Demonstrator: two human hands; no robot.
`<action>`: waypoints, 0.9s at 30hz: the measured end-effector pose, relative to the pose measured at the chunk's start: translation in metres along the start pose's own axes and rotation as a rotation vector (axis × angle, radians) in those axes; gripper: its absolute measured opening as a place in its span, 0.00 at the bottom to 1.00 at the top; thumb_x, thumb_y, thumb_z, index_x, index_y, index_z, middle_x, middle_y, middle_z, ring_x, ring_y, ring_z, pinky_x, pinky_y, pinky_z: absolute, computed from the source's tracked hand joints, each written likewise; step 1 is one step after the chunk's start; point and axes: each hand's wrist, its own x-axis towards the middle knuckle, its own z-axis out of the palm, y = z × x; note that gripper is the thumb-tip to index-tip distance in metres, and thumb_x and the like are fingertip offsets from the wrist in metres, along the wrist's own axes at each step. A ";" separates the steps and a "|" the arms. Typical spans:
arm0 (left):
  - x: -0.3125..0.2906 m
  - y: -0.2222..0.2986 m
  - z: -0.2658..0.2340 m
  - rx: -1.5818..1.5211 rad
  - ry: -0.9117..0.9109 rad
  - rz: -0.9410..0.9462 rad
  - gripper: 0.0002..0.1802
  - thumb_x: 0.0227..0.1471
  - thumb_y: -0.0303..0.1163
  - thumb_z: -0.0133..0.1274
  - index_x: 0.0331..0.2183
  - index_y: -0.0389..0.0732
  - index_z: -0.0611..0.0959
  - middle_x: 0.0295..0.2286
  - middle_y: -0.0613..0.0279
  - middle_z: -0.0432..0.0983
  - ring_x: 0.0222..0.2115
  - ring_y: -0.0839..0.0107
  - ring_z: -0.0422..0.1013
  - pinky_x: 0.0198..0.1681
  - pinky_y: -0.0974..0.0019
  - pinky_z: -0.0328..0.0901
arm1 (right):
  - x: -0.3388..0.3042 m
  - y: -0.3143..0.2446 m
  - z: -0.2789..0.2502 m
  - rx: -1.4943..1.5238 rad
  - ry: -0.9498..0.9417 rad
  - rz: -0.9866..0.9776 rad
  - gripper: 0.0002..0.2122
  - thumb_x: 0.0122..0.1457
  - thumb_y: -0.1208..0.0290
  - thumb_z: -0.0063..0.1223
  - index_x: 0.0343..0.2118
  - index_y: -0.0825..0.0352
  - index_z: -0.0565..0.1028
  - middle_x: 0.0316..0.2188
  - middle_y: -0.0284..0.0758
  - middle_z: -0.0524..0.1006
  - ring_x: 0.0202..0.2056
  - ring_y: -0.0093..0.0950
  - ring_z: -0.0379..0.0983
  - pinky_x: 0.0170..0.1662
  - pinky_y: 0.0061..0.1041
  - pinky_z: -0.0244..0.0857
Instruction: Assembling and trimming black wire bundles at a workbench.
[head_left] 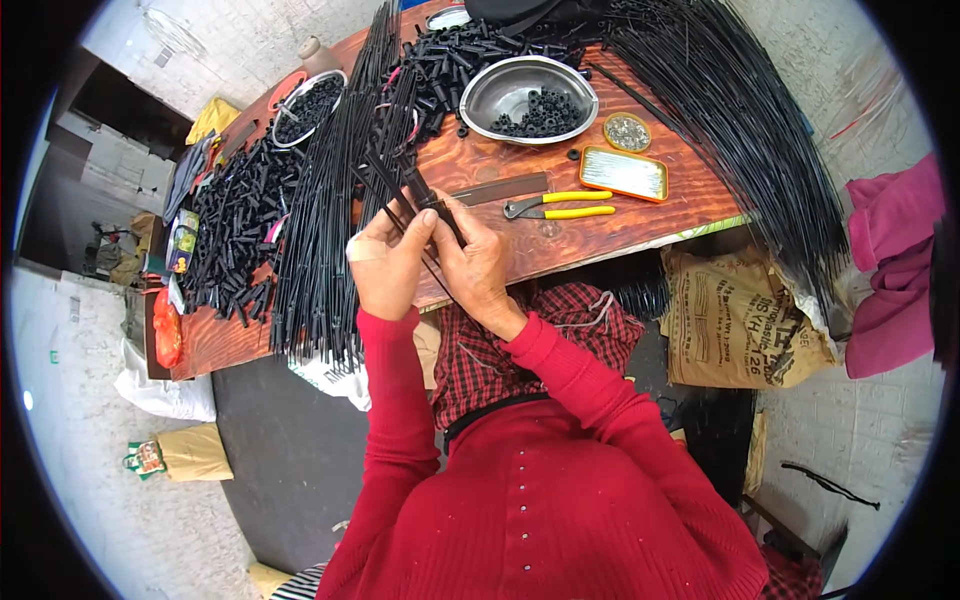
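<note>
Above the table's front edge my two hands meet, both closed. My left hand [388,268], with a tan strip of tape or bandage near the thumb, grips several thin black rods [376,178]. My right hand [475,262] is wrapped round a black tubular piece [417,184], its upper end pointing away from me. The fingers hide where the tube and rods meet. Just beyond lie a dark flat bar [500,188] and cutting pliers [565,205] with yellow handles.
A metal bowl [480,118] holds small black rings. Near it are an orange-rimmed tin [622,176] of pale pins and a round dish [627,132] of small metal bits. Black tubes [235,225] and long rods [320,220] cover the left; more rods [720,110] overhang the right.
</note>
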 end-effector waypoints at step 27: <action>0.004 0.003 -0.019 0.015 -0.085 -0.039 0.11 0.53 0.22 0.59 0.40 0.32 0.83 0.34 0.63 0.80 0.33 0.77 0.73 0.41 0.73 0.68 | -0.004 -0.009 -0.032 -0.065 -0.139 0.040 0.05 0.58 0.74 0.59 0.33 0.71 0.79 0.25 0.30 0.79 0.26 0.16 0.72 0.29 0.20 0.66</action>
